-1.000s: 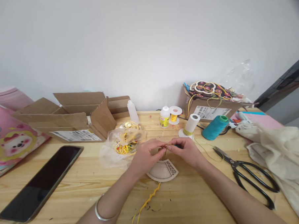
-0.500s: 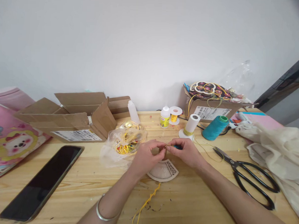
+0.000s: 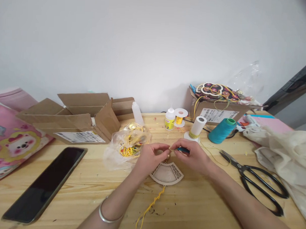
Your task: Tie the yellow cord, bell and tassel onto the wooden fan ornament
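Observation:
My left hand is closed in a pinch on a thin yellowish cord just above a round gold bead. My right hand meets it there, its fingertips pinching the same cord, with a small dark-blue tool also held in its fingers; the tool's tip is hidden. Below the bead lies a pale fan-shaped pendant with lattice corners. From its lower edge a twisted yellow cord tail runs toward me over the table.
Ahead are a glue bottle, a yellow thread spool, a white spool and a teal thread cone. Black scissors lie right. Left are a bag of cords, a phone and an open cardboard box.
My hands have shifted slightly at the cord, and the gold bead and more of the pendant's upper part now show. The camera view has shifted a little.

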Demonstrator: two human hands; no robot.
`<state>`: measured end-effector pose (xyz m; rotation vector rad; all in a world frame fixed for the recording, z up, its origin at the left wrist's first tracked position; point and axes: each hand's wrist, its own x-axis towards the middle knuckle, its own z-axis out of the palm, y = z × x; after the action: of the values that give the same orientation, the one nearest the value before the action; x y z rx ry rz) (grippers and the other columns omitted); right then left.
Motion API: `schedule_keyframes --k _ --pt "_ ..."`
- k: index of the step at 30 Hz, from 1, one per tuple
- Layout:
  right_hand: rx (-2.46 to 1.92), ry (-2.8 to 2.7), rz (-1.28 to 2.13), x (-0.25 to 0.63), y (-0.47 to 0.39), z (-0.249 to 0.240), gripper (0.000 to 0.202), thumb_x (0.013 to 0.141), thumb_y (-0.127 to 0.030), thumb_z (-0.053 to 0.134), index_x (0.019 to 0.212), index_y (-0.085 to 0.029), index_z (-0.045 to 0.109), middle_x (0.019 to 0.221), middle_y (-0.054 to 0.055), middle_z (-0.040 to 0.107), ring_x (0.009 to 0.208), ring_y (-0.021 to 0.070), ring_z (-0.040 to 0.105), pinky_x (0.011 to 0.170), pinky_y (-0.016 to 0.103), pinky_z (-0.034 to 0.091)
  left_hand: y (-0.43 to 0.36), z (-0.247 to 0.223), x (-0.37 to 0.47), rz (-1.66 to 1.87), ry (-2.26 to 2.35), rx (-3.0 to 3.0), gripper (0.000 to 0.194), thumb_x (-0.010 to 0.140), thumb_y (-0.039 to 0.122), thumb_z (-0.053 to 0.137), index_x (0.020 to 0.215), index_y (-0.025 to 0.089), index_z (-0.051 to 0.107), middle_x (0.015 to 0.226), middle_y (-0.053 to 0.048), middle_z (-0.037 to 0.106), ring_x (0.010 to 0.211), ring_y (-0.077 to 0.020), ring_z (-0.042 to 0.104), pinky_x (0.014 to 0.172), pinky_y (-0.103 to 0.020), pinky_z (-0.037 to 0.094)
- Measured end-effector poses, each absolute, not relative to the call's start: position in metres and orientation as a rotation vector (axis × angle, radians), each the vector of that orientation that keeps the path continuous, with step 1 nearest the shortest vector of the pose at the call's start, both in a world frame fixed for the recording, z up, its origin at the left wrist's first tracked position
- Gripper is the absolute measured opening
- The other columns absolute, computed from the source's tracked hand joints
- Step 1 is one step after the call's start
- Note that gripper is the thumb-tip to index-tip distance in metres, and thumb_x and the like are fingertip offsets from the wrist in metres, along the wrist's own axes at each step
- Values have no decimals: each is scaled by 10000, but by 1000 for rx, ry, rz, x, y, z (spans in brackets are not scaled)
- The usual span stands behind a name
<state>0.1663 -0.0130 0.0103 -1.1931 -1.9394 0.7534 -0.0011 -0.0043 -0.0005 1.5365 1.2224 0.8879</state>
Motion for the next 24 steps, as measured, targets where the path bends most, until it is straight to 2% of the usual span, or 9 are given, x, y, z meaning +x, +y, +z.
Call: schedule_keyframes --k 5,14,18,24 --pt "-1067 -2003 683 169 -11 9 158 735 -116 510 809 -168 639 733 27 629 682 117 567 611 234 440 -2 -1 0 890 1229 1413 275 645 257 629 859 89 675 801 -88 700 674 -165 631 606 -244 504" --pt "-928 -1969 542 169 -6 -3 167 788 -191 527 870 -195 672 751 51 620 656 117 565 553 231 453 -4 4 1 867 1198 1366 245 632 239 640 840 118 686 779 -62 705 663 -154 626 598 -240 497" --pt "-930 -1996 479 170 -4 -4 183 798 -208 516 887 -213 676 741 46 613 635 113 561 530 225 448 -5 5 1 834 1157 1380 262 640 254 640 864 130 689 811 -61 706 708 -164 628 629 -247 495" --pt "-883 -2070 459 172 -3 -4 205 808 -176 497 927 -204 662 775 56 610 681 118 571 579 233 460 -4 6 -1 800 1113 1382 284 654 251 628 899 119 683 839 -71 704 729 -170 632 676 -264 495"
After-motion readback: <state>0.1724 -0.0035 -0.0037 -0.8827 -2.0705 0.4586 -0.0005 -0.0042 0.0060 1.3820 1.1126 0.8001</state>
